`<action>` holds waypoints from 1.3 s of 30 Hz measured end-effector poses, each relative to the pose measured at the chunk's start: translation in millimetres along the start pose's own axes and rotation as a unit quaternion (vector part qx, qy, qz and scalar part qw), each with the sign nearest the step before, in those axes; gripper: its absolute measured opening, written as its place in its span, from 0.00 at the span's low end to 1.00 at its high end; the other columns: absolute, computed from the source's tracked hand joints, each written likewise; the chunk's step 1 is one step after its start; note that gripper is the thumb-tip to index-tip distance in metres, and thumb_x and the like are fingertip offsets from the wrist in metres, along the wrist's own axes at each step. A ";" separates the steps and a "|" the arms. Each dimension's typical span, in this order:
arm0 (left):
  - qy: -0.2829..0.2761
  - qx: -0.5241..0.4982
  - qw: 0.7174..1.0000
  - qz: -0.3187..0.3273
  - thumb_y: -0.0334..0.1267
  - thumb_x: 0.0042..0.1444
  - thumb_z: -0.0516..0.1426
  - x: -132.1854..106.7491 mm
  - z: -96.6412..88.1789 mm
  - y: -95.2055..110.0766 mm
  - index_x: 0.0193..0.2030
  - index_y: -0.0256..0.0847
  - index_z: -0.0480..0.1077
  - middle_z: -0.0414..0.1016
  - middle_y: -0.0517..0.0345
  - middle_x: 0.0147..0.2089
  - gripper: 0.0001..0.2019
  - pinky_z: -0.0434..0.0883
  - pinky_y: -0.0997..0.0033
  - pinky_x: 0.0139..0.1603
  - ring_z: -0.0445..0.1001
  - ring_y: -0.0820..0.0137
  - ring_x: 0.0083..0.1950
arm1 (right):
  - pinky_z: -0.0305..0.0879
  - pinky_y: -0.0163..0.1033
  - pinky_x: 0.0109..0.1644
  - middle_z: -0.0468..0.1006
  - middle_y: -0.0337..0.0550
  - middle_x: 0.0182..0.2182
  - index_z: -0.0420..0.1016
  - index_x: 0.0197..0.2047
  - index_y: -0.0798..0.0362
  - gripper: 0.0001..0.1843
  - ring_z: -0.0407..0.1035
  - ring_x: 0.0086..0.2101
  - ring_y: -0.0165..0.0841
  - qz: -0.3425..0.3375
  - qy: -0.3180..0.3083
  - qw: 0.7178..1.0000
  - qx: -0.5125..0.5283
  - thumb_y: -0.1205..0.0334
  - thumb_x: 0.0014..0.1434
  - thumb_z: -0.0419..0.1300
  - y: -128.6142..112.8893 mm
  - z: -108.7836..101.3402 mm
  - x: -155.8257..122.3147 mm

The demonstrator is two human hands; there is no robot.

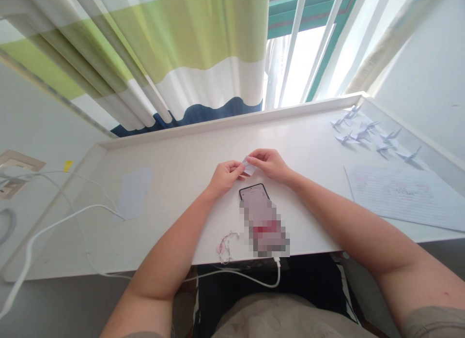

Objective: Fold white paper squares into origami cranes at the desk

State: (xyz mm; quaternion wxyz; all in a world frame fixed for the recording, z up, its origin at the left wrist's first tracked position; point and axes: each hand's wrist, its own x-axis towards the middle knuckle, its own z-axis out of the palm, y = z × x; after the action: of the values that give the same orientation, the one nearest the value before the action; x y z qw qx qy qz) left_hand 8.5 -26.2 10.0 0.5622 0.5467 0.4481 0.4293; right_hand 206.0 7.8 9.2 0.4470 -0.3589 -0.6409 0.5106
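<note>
A small folded piece of white paper [250, 169] is pinched between my two hands above the middle of the desk. My left hand [228, 175] grips it from the left with thumb and fingers together. From the right, my right hand [268, 162] closes on its upper edge. Fingers cover part of the paper, so its full shape is hidden. Just below my hands lies a phone [262, 217], its screen blurred out. Several folded paper cranes [363, 130] stand in a group at the far right of the desk.
Written sheets [403, 192] lie at the right, and pale paper pieces [134, 192] at the left. A beaded strap [227, 246] lies beside the phone. White cables [65, 222] cross the left side; one plugs into the phone. A raised rim [232, 117] borders the desk's back.
</note>
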 end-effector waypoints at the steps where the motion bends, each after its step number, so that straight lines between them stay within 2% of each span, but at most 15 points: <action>1: -0.004 0.000 1.000 -0.005 0.61 0.49 0.72 -0.4 -0.7 1.0 0.38 0.36 0.80 0.84 0.50 0.35 0.27 0.79 0.64 0.42 0.85 0.61 0.40 | 0.73 0.42 0.44 0.86 0.45 0.35 0.83 0.36 0.53 0.22 0.76 0.35 0.35 0.007 -0.006 1.000 0.003 0.41 0.56 0.72 -1.0 -1.2 0.2; 6: -0.012 -0.005 1.000 -0.023 0.57 0.50 0.73 -1.9 -2.6 5.1 0.38 0.36 0.80 0.85 0.48 0.37 0.24 0.79 0.63 0.44 0.85 0.62 0.39 | 0.71 0.39 0.40 0.84 0.42 0.31 0.85 0.34 0.54 0.22 0.75 0.32 0.33 0.045 -0.029 0.998 0.027 0.40 0.57 0.71 -4.5 -5.8 0.8; 10: 0.001 -0.009 1.000 -0.024 0.56 0.51 0.73 -1.5 -1.8 5.2 0.39 0.35 0.81 0.86 0.46 0.37 0.24 0.79 0.63 0.43 0.86 0.60 0.40 | 0.73 0.40 0.42 0.85 0.43 0.33 0.85 0.34 0.53 0.20 0.76 0.34 0.35 0.066 -0.031 0.995 0.071 0.43 0.56 0.71 -3.1 -7.2 1.8; 14: 0.017 -0.020 1.000 -0.017 0.56 0.50 0.73 -0.4 0.4 3.8 0.39 0.35 0.80 0.86 0.46 0.38 0.24 0.79 0.63 0.41 0.86 0.58 0.41 | 0.75 0.42 0.46 0.86 0.43 0.35 0.86 0.37 0.52 0.17 0.77 0.36 0.36 0.062 -0.030 0.995 0.075 0.46 0.53 0.74 -2.1 -7.3 3.0; 19: 0.039 -0.022 0.999 -0.005 0.57 0.50 0.73 -1.3 3.6 3.1 0.39 0.36 0.81 0.86 0.47 0.38 0.24 0.78 0.64 0.41 0.86 0.59 0.40 | 0.74 0.40 0.43 0.85 0.44 0.35 0.85 0.37 0.53 0.22 0.76 0.35 0.34 0.036 -0.028 0.998 0.045 0.40 0.57 0.71 -4.1 -5.5 2.3; 24: 0.007 -0.014 1.000 -0.027 0.52 0.50 0.74 -4.3 0.6 9.0 0.38 0.36 0.82 0.87 0.47 0.40 0.20 0.77 0.64 0.45 0.87 0.58 0.43 | 0.70 0.39 0.39 0.84 0.44 0.32 0.85 0.37 0.54 0.25 0.74 0.32 0.32 0.021 -0.037 0.999 0.007 0.37 0.58 0.70 -1.0 -6.9 1.7; 30: -0.039 -0.017 0.996 -0.082 0.51 0.46 0.76 -3.9 -5.0 12.8 0.39 0.36 0.80 0.87 0.45 0.38 0.23 0.75 0.66 0.42 0.87 0.57 0.42 | 0.70 0.40 0.39 0.85 0.45 0.34 0.85 0.38 0.55 0.24 0.74 0.33 0.34 0.009 -0.044 0.999 -0.018 0.39 0.59 0.68 1.7 -3.8 2.5; 32: -0.019 -0.028 0.996 -0.081 0.51 0.47 0.76 -2.9 -3.6 12.2 0.39 0.36 0.79 0.87 0.45 0.38 0.23 0.75 0.65 0.41 0.87 0.56 0.42 | 0.72 0.40 0.40 0.84 0.44 0.34 0.84 0.39 0.54 0.25 0.74 0.34 0.34 0.005 -0.029 1.000 -0.011 0.38 0.61 0.67 0.6 -1.4 2.3; 35: 0.046 -0.061 0.995 -0.058 0.52 0.48 0.75 -1.2 0.4 10.7 0.39 0.38 0.77 0.86 0.48 0.40 0.22 0.76 0.64 0.44 0.86 0.58 0.44 | 0.75 0.41 0.41 0.84 0.45 0.37 0.84 0.41 0.52 0.27 0.76 0.36 0.35 0.006 -0.019 1.000 0.016 0.35 0.61 0.66 -1.9 1.5 1.2; 37: 0.078 -0.067 0.994 -0.041 0.51 0.48 0.74 -0.5 3.0 9.6 0.38 0.39 0.77 0.85 0.51 0.40 0.21 0.76 0.65 0.46 0.85 0.61 0.46 | 0.75 0.41 0.42 0.85 0.46 0.39 0.84 0.41 0.52 0.27 0.76 0.38 0.35 -0.001 -0.018 1.000 0.007 0.34 0.60 0.67 -3.3 2.7 0.3; 39: 0.094 -0.054 0.994 -0.029 0.50 0.47 0.74 -0.5 5.0 8.5 0.33 0.39 0.76 0.83 0.55 0.37 0.19 0.75 0.67 0.45 0.82 0.64 0.45 | 0.72 0.41 0.42 0.84 0.45 0.37 0.83 0.39 0.52 0.27 0.75 0.37 0.35 -0.014 -0.006 1.000 -0.020 0.34 0.59 0.68 -4.2 3.6 -0.6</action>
State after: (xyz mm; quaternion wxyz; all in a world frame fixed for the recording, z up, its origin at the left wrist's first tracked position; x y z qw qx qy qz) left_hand 13.3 -27.5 18.5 0.5586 0.4594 0.4909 0.4857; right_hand 202.8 5.1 12.9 0.4425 -0.3556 -0.6586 0.4940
